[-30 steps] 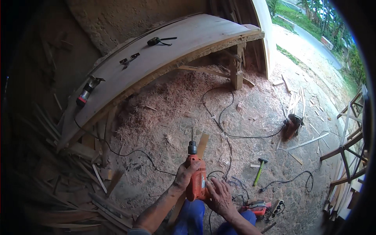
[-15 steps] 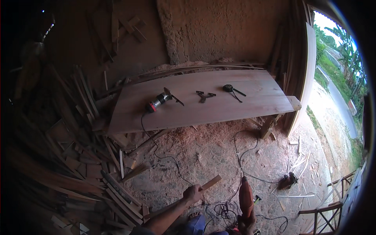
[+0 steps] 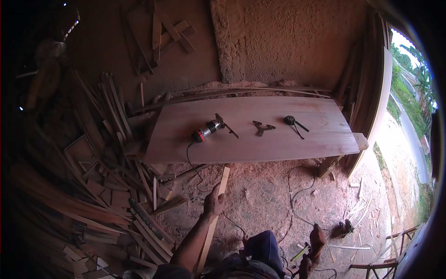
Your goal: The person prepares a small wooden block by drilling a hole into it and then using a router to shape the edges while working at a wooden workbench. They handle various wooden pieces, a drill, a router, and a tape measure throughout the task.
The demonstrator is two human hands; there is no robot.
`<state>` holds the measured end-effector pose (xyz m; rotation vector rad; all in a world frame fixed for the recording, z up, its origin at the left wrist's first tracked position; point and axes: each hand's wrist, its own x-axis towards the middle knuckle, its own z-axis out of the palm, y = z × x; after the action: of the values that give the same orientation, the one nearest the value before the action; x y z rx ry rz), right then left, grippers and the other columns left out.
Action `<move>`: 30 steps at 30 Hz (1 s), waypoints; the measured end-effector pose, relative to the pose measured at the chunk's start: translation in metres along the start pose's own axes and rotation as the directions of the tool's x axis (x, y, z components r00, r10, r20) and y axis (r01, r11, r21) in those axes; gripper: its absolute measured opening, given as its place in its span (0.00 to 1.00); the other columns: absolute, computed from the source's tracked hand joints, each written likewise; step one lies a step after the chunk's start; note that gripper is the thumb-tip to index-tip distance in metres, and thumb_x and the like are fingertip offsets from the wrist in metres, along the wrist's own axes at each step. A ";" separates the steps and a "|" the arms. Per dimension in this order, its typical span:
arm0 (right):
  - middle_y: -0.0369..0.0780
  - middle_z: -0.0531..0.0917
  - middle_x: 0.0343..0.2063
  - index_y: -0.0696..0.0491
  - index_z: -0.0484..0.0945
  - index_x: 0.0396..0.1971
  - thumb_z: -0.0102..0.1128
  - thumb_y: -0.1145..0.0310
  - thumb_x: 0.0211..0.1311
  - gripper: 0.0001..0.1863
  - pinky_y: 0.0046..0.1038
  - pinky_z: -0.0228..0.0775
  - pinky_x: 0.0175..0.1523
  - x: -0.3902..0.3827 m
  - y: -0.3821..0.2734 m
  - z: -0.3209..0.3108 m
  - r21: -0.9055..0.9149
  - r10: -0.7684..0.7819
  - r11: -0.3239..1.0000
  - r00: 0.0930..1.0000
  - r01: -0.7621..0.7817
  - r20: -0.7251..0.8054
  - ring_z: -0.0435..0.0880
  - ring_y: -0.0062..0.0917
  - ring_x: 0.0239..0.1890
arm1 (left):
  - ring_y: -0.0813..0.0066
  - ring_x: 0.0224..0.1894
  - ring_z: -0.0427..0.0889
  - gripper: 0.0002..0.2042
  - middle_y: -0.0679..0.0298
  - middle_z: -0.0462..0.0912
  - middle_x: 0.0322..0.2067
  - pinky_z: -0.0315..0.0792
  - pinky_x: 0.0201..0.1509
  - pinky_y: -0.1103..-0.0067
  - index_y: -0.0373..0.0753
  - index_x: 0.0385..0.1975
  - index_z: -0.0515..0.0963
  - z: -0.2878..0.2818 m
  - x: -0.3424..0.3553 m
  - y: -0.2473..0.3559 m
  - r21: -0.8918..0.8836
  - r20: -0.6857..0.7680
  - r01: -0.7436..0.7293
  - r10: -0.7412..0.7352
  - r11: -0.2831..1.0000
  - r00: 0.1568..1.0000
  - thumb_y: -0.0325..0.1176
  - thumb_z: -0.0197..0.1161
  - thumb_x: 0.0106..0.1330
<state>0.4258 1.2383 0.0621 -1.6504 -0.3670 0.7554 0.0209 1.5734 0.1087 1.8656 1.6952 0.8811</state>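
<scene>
Gripping a wooden strip (image 3: 224, 179) in left hand (image 3: 213, 204) at six o'clock, a red drill (image 3: 318, 239) in right hand (image 3: 306, 267) near five.
Could snag the cable (image 3: 189, 162) near eight by swinging the strip, dragging off the router (image 3: 209, 130) at ten.

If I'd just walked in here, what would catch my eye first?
Probably the broad pale board across the middle, with a corded power tool lying toward its left end and a tape measure toward its right. Next, the long wooden strip in the left hand's fingers, lower centre, and the orange drill in the right hand's fingers at lower right. Wood scraps crowd the left side.
</scene>
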 end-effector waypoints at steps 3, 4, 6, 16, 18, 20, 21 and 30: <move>0.30 0.71 0.18 0.56 0.73 0.51 0.61 0.75 0.50 0.24 0.22 0.56 0.19 0.063 0.028 0.019 0.029 -0.109 0.993 0.991 0.111 -0.082 0.65 0.15 0.14 | 0.47 0.45 0.82 0.30 0.47 0.81 0.47 0.77 0.47 0.63 0.42 0.70 0.59 0.020 0.056 -0.002 0.112 -0.048 -0.008 0.014 0.994 0.999 0.30 0.55 0.66; 0.28 0.68 0.17 0.56 0.73 0.49 0.61 0.76 0.50 0.22 0.19 0.52 0.18 0.084 0.039 0.020 0.024 -0.152 0.987 0.981 0.157 -0.122 0.62 0.11 0.13 | 0.47 0.47 0.82 0.29 0.46 0.81 0.48 0.77 0.50 0.63 0.43 0.70 0.59 0.025 0.079 0.013 0.132 0.031 0.109 -0.114 0.985 0.993 0.30 0.53 0.67; 0.29 0.71 0.18 0.56 0.74 0.48 0.61 0.76 0.50 0.21 0.21 0.55 0.19 0.121 0.035 0.029 0.019 -0.175 0.984 0.977 0.179 -0.125 0.63 0.13 0.14 | 0.46 0.46 0.82 0.27 0.44 0.80 0.46 0.77 0.48 0.63 0.42 0.69 0.61 0.045 0.109 0.011 0.143 -0.019 0.190 -0.189 0.971 0.982 0.31 0.51 0.69; 0.34 0.75 0.21 0.57 0.72 0.53 0.61 0.84 0.53 0.24 0.21 0.58 0.16 0.289 -0.062 0.036 -0.040 -0.178 0.983 0.982 0.181 0.069 0.67 0.17 0.13 | 0.48 0.45 0.82 0.24 0.49 0.81 0.44 0.76 0.48 0.60 0.48 0.70 0.62 0.144 0.212 -0.012 0.204 -0.319 0.331 -0.257 0.921 0.912 0.37 0.49 0.74; 0.35 0.76 0.21 0.57 0.70 0.56 0.62 0.83 0.55 0.26 0.20 0.59 0.17 0.326 -0.068 0.039 -0.057 -0.109 0.992 0.993 0.112 0.054 0.68 0.17 0.13 | 0.49 0.48 0.81 0.24 0.49 0.80 0.46 0.76 0.49 0.60 0.47 0.69 0.63 0.137 0.211 -0.018 0.183 -0.381 0.339 -0.251 0.923 0.890 0.37 0.50 0.73; 0.39 0.78 0.23 0.57 0.69 0.58 0.62 0.81 0.57 0.27 0.20 0.62 0.18 0.354 -0.071 0.044 -0.055 -0.262 0.962 0.960 0.268 0.097 0.70 0.18 0.14 | 0.49 0.50 0.81 0.23 0.49 0.80 0.47 0.76 0.51 0.61 0.47 0.68 0.65 0.139 0.209 -0.013 0.144 -0.375 0.393 -0.317 0.908 0.871 0.37 0.51 0.73; 0.41 0.79 0.24 0.57 0.68 0.59 0.63 0.81 0.58 0.28 0.21 0.64 0.18 0.365 -0.076 0.048 -0.051 -0.341 0.936 0.934 0.348 0.110 0.71 0.19 0.15 | 0.49 0.50 0.80 0.23 0.50 0.80 0.48 0.75 0.51 0.61 0.46 0.67 0.66 0.141 0.211 -0.001 0.118 -0.337 0.437 -0.378 0.892 0.862 0.37 0.51 0.72; 0.40 0.78 0.43 0.64 0.70 0.58 0.62 0.74 0.48 0.32 0.24 0.67 0.44 0.386 -0.216 0.180 -0.114 -0.259 0.933 0.857 0.341 0.447 0.74 0.21 0.37 | 0.47 0.54 0.79 0.21 0.48 0.79 0.54 0.74 0.56 0.61 0.43 0.65 0.68 0.166 0.222 0.008 0.048 -0.433 0.485 -0.420 0.873 0.798 0.35 0.49 0.73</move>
<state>0.6287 1.6613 0.1516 -1.5416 -1.0167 0.8572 0.1537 1.8044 0.0337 1.3046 2.4028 0.9996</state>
